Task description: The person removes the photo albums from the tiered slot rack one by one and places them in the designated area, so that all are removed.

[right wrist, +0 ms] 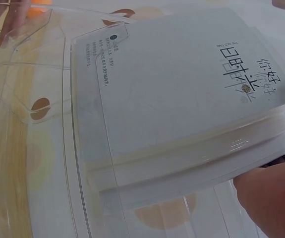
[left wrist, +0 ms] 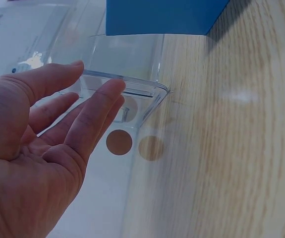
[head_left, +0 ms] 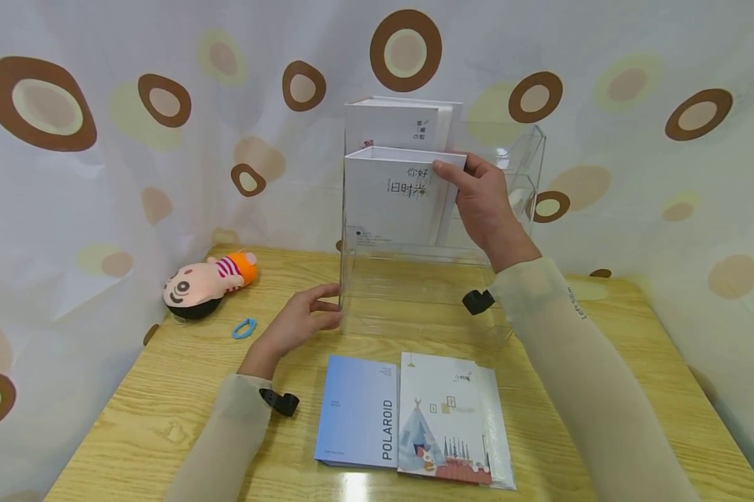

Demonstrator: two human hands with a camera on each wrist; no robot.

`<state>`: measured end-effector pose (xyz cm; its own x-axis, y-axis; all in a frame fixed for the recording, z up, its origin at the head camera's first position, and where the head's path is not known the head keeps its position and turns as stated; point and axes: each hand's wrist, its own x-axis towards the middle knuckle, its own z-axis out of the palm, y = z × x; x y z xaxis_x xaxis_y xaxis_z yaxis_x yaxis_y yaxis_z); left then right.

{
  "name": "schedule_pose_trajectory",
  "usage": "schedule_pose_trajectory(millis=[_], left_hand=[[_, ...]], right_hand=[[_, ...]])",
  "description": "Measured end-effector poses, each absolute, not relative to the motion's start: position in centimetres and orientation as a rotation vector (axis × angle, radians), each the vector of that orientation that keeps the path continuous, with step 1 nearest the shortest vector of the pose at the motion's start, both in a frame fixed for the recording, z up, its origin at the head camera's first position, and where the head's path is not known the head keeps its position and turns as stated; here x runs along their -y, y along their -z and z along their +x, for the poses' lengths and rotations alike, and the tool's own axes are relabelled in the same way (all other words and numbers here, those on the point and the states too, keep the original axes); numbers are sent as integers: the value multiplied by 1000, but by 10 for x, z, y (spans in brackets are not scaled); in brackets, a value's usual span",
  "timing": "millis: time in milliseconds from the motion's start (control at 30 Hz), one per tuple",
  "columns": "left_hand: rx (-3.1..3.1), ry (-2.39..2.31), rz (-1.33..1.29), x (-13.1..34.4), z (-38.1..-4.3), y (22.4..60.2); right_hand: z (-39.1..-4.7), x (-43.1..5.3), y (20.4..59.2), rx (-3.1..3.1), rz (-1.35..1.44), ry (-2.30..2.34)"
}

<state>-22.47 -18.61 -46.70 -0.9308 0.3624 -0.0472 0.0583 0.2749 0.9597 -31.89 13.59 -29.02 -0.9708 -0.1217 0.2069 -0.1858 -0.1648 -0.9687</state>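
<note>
A white photo album (head_left: 386, 202) with black lettering stands upright in a front compartment of a clear acrylic rack (head_left: 427, 300). My right hand (head_left: 486, 202) pinches its upper right edge, thumb on the front cover and fingers behind. In the right wrist view, the album (right wrist: 172, 94) sits behind the rack's clear front panel. A second white album (head_left: 386, 125) stands in a higher compartment behind. My left hand (head_left: 301, 317) is at the rack's lower left side, fingers extended; the left wrist view shows this hand (left wrist: 48, 144) beside the clear edge, holding nothing.
A blue album (head_left: 358, 411) marked POLAROID lies before the rack. Right of it lies an album with a tent drawing (head_left: 446, 418), partly over another pale one (head_left: 501, 432). At the left are a plush doll (head_left: 204, 282) and a small blue ring (head_left: 243, 328).
</note>
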Motion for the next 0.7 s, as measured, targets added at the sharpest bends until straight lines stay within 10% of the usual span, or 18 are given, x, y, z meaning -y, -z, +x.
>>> schedule_pose_trajectory(millis=[700], left_hand=[[-2274, -1727, 387, 185, -224, 467]], right_hand=[[-321, -132, 294, 1813, 302, -2392]])
